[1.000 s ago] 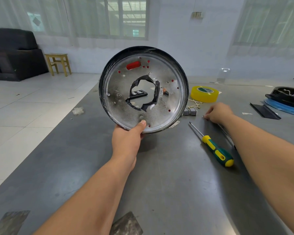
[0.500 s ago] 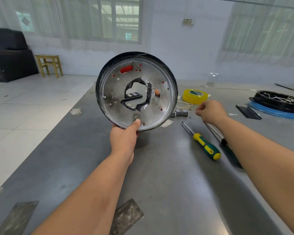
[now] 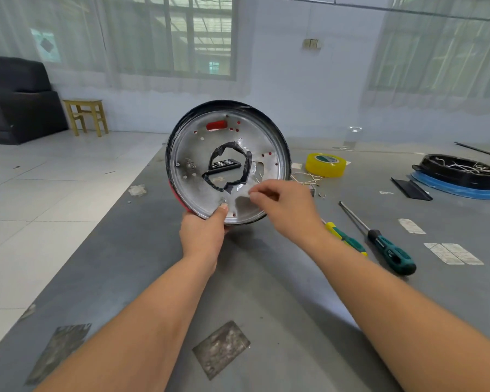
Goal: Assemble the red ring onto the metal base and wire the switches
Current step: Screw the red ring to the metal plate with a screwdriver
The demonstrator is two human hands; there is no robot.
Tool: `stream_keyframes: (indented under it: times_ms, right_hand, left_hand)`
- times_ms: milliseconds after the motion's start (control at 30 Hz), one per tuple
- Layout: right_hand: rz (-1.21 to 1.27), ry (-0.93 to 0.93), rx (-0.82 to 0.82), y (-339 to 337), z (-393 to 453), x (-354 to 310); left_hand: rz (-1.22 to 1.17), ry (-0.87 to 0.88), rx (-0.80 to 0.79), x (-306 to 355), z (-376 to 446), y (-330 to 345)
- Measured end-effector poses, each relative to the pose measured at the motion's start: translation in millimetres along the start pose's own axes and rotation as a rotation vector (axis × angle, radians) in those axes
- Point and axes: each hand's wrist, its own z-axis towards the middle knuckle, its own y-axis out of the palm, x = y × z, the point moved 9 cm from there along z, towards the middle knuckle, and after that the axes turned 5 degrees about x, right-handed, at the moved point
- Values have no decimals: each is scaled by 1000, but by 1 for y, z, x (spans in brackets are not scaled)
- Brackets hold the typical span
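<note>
Left hand (image 3: 203, 236) grips metal base (image 3: 228, 162) upright; right hand (image 3: 283, 206) fingers pinched together, contents unclear. A small part could drop onto the bench (image 3: 266, 292).

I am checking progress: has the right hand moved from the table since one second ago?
Yes. The right hand left the table near the yellow tape roll and moved left, now pinching something small at the metal base.

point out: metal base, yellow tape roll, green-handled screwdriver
metal base (image 3: 194, 154): head view, bare left part of its inner face.
yellow tape roll (image 3: 326, 168): head view, front outer wall.
green-handled screwdriver (image 3: 391, 253): head view, middle of handle.
</note>
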Motion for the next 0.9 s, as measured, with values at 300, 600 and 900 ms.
stream_keyframes:
  times_ms: [300, 600, 900]
  right_hand:
    - [-285, -207, -51, 34, -10, -1]
    - [-199, -154, -89, 42, -15, 11]
    - [-125, -62, -90, 39, -14, 15]
  left_hand:
    - [-1, -21, -2, -6, 8, -1]
    - [-1, -38, -54, -12, 13, 3]
    - [22, -46, -70, -13, 12, 4]
